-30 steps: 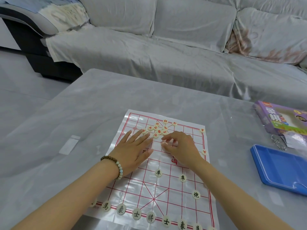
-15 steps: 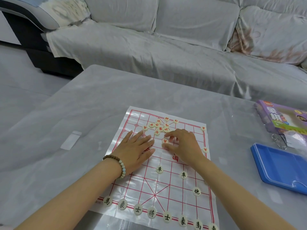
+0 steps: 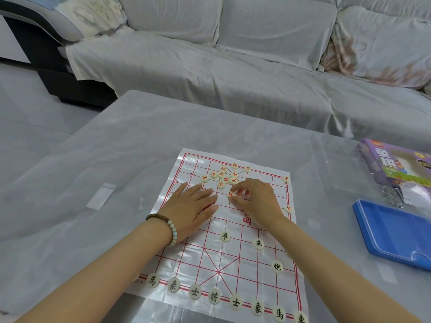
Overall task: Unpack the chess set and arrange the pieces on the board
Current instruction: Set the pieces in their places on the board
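The right hand (image 3: pixel 255 199) is pinching a red-lettered xiangqi piece (image 3: pixel 230 194) near the middle of the plastic board (image 3: pixel 233 259). The left hand (image 3: pixel 191 206) is lying flat, fingers loosely spread, on the board's left half.

Right hand (image 3: pixel 255 201) pinching red piece (image 3: pixel 231 194), left hand (image 3: pixel 190 209) flat on board (image 3: pixel 268 229)

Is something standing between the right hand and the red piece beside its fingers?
Nothing visible does: the right hand pinches the red piece between thumb and forefinger. The heap of red pieces lies beyond it, and the left hand rests flat on the board to its left, apart from it.
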A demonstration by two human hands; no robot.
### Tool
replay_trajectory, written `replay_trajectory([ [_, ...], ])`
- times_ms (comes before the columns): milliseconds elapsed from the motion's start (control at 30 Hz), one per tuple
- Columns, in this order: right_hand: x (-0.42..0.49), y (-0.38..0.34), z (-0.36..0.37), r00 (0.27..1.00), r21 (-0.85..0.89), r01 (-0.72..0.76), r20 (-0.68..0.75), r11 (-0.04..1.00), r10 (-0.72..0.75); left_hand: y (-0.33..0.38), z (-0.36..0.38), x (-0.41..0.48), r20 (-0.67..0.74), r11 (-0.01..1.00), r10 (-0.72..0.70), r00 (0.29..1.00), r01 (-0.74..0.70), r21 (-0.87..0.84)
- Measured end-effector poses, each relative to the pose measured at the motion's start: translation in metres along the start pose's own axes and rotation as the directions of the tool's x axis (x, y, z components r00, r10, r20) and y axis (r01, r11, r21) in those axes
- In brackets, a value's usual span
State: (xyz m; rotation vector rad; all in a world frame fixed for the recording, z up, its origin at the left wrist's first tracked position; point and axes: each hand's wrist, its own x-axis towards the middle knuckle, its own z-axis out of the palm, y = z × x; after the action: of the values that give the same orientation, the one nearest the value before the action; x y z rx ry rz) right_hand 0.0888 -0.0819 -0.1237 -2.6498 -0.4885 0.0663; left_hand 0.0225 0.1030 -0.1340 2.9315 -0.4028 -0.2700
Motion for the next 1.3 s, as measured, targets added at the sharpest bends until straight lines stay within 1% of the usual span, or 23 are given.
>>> replay_trajectory([
  [200,0.003,-0.002,0.000,1.000,-0.005,0.014,0.011,1.000,-0.014,0.004,-0.009,-0.001,0.031,0.999,-0.012,0.999,0.013,-0.040],
  [367,0.016,-0.008,-0.007,0.996,0.047,0.093,-0.007,0.995,-0.093,-0.007,-0.015,-0.002,-0.043,0.989,-0.060,0.997,0.054,-0.136],
  [567,0.039,-0.019,-0.005,0.990,-0.088,0.127,0.079,0.988,-0.120,-0.016,-0.017,0.001,-0.115,0.985,-0.091,0.989,0.073,-0.156],
  [667,0.044,-0.019,-0.004,0.988,-0.122,0.131,0.093,0.984,-0.120,-0.016,-0.017,0.001,-0.110,0.983,-0.098,0.989,0.078,-0.168],
  [767,0.042,-0.019,-0.002,0.988,-0.112,0.135,0.085,0.985,-0.125,-0.015,-0.018,0.001,-0.094,0.981,-0.091,0.991,0.073,-0.178],
  [833,0.038,-0.017,-0.005,0.989,-0.035,0.142,0.041,0.989,-0.141,-0.011,-0.020,0.002,-0.086,0.982,-0.089,0.992,0.073,-0.172],
  [933,0.029,0.000,-0.021,0.992,0.143,0.106,-0.076,0.984,-0.096,0.002,-0.025,0.005,-0.063,0.982,-0.086,0.994,0.074,-0.172],
  [1000,0.021,0.022,-0.035,0.991,0.185,0.051,-0.128,0.981,-0.028,0.014,-0.028,0.010,-0.057,0.983,-0.059,0.997,0.048,-0.178],
  [1100,0.012,0.061,-0.052,0.987,0.136,-0.055,-0.142,0.989,0.075,0.035,-0.027,0.024,-0.049,0.985,-0.007,0.999,-0.001,-0.173],
  [1200,0.004,0.086,-0.055,0.980,0.074,-0.162,-0.107,0.984,0.169,0.055,-0.023,0.039,-0.020,0.988,0.033,0.999,-0.036,-0.152],
  [1300,-0.002,0.093,-0.050,0.980,-0.011,-0.190,-0.065,0.982,0.189,0.069,-0.020,0.051,0.001,0.990,0.065,0.998,-0.065,-0.122],
])
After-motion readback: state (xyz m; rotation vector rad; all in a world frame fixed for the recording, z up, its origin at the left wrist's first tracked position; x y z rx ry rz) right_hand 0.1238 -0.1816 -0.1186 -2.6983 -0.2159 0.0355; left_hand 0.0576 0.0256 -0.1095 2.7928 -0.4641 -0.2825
